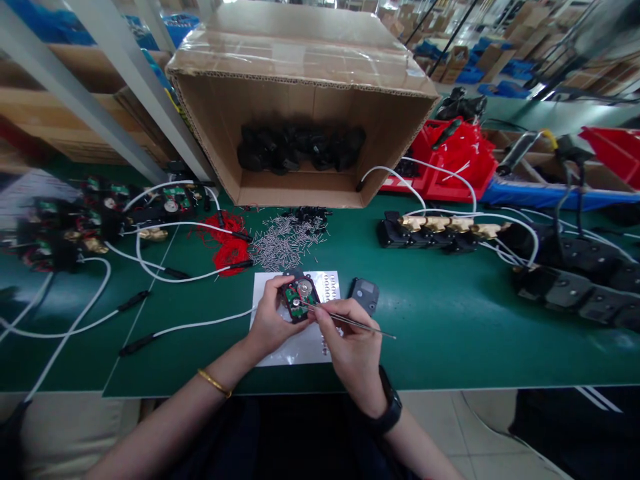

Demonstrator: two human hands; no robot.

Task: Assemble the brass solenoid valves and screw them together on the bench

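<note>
My left hand (271,320) holds a small black housing with a green circuit board (301,298) inside, above a white sheet (293,350). Pinched in my right hand (353,337) are thin metal tweezers (357,323), their tips at a small round silver part on the board. Rows of small round silver pieces (330,287) lie on the sheet. A black cover (365,295) rests on the green table just right of the sheet. A white cable (200,325) runs left from near the held housing.
Beyond the sheet lie a pile of small metal pins (285,245) and red wires (231,252). An open cardboard box (305,100) holds black parts. Housings with cables (65,227) crowd the left; black units (575,287) and red bins (457,163) stand right.
</note>
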